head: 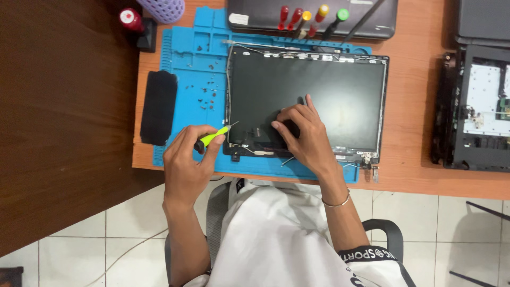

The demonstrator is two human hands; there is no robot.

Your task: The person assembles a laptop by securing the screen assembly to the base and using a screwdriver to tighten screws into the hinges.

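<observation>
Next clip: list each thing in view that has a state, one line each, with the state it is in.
Left hand: gripping a small yellow-green screwdriver, tip at the panel's left edge.
Right hand: pressed flat on the laptop screen panel.
Laptop screen panel: dark, bezel off, lying on the blue mat.
Screws: loose on the mat.
Second laptop: opened, insides showing.

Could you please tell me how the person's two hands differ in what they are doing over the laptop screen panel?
The left hand grips a small screwdriver with a yellow-green handle, its tip at the left edge of the screen panel; the right hand holds no tool. The left hand is curled off the panel above the blue work mat; the right hand lies spread, fingers pressing on the panel's dark lower part. Both are bare and near the panel's lower left corner.
</observation>
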